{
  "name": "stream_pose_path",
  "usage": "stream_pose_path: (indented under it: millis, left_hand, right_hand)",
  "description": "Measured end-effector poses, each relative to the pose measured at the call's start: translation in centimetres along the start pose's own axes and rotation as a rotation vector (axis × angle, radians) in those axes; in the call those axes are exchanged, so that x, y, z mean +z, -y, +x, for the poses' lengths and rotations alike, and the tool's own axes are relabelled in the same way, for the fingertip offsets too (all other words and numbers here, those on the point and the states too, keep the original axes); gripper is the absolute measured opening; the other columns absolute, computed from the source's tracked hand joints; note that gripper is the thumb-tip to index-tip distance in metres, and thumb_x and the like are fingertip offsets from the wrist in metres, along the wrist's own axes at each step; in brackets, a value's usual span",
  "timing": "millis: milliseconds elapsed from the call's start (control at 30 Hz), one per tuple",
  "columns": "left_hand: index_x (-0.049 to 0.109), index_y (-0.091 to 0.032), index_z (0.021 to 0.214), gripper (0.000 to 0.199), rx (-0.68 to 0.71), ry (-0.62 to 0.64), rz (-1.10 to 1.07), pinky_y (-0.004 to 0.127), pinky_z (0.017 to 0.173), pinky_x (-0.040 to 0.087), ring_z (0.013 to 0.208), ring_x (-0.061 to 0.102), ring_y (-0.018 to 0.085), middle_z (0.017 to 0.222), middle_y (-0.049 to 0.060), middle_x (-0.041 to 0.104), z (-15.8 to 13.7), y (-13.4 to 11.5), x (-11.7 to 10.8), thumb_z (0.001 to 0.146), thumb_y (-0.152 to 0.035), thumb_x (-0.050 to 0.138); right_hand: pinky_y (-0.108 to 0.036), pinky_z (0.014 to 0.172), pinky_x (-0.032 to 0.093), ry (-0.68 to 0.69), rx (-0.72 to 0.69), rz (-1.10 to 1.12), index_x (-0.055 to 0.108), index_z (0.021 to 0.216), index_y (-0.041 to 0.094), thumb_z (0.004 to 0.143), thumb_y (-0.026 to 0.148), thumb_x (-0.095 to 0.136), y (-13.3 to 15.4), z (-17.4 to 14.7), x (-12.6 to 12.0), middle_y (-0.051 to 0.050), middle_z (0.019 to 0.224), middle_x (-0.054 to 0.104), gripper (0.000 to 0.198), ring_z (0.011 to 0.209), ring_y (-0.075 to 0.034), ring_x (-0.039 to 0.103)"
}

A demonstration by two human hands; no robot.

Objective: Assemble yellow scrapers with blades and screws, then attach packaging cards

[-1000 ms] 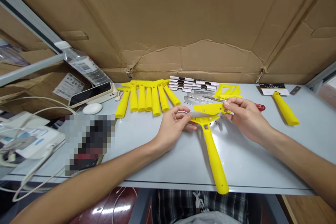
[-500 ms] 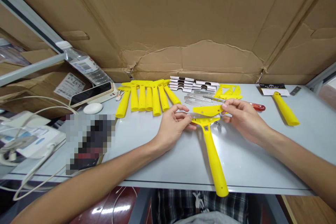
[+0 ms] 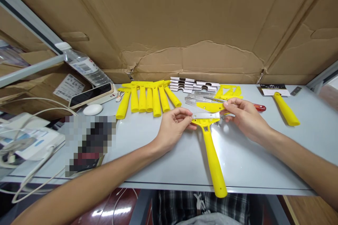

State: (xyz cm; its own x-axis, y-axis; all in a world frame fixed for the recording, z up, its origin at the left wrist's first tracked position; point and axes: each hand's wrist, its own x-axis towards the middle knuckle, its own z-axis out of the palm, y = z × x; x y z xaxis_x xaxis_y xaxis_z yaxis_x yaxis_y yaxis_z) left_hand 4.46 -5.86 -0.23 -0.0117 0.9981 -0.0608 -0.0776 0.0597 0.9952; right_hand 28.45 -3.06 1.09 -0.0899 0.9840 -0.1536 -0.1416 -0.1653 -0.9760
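Note:
A yellow scraper handle [image 3: 213, 158] lies with its long grip toward me, the grip's end reaching past the table's front edge. Across its head rests a flat metal blade [image 3: 206, 115]. My left hand [image 3: 175, 126] pinches the left end of the blade and handle head. Between the thumb and fingers of my right hand [image 3: 241, 114] is a yellow cover plate [image 3: 210, 107], held just above and behind the blade, apart from it. Small screws [image 3: 218, 124] lie on the table right of the scraper head.
Several yellow scraper handles [image 3: 156, 102] stand in a row at the back left. Behind the hands are stacked white cards [image 3: 181, 84], loose blades [image 3: 194, 100], more yellow plates [image 3: 229, 91] and a red screwdriver [image 3: 260, 107]. A carded scraper [image 3: 286, 109] lies right; a phone [image 3: 91, 95] left.
My right hand has shifted the cover plate slightly up and back from the scraper head, so the blade beneath now shows. My left hand keeps its grip.

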Motion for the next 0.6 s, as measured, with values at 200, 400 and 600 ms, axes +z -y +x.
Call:
stream_pose_path:
  millis: [200,400,600]
  left_hand:
    - [0.076,-0.014,0.088,0.017,0.006,-0.003,0.039,0.026,0.06,0.062,0.061,0.077,0.019,0.086,0.008,0.078,-0.1,0.1,-0.1,0.079,-0.028,0.079]
    - [0.076,-0.013,0.086,0.014,0.002,-0.025,0.031,0.026,0.06,0.062,0.06,0.076,0.018,0.089,0.008,0.079,-0.1,0.1,0.0,0.079,-0.025,0.079]
    - [0.077,-0.014,0.085,0.013,0.009,-0.018,0.026,0.03,0.065,0.066,0.062,0.077,0.019,0.089,0.008,0.08,0.0,-0.1,0.2,0.077,-0.024,0.08]
  right_hand:
    - [-0.025,0.063,0.049,-0.027,-0.107,0.09,0.057,0.096,0.024,0.073,0.042,0.09,0.3,-0.4,0.1,-0.001,0.089,0.066,0.044,0.081,-0.014,0.063]
    - [-0.031,0.072,0.053,0.029,-0.198,-0.079,0.072,0.104,0.023,0.083,0.047,0.08,-1.6,-0.1,0.0,-0.006,0.1,0.069,0.033,0.084,-0.016,0.064]
    - [-0.036,0.081,0.054,-0.016,-0.204,-0.198,0.078,0.1,0.021,0.088,0.04,0.072,-1.6,-0.1,-0.2,-0.007,0.098,0.072,0.023,0.082,-0.016,0.067]
